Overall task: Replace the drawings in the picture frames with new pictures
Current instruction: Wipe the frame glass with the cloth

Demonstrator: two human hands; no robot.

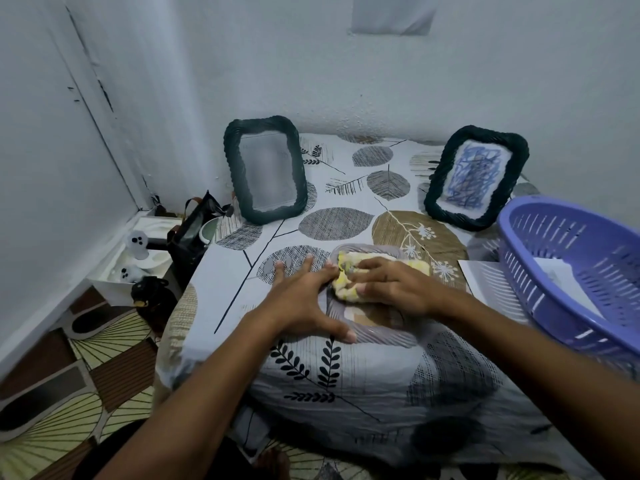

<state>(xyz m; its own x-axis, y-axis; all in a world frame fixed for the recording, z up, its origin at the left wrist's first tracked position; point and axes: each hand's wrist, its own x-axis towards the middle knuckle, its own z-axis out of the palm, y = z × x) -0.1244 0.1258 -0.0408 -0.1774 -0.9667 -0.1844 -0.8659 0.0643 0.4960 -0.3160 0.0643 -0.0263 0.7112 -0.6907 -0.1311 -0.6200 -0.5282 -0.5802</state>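
Observation:
A grey picture frame lies flat on the bed in front of me. My left hand presses spread fingers on its left edge, thumb on the near rim. My right hand presses a yellow-and-white cloth on the frame's glass, fingers curled over it. Two dark green wicker frames lean on the wall: the left frame holds a blurred grey picture, the right frame holds a blue scribble drawing.
A purple plastic basket with paper inside stands at the right, over a white sheet. Left of the bed, on the floor, are a black bag, a white tray with small figures, and slippers.

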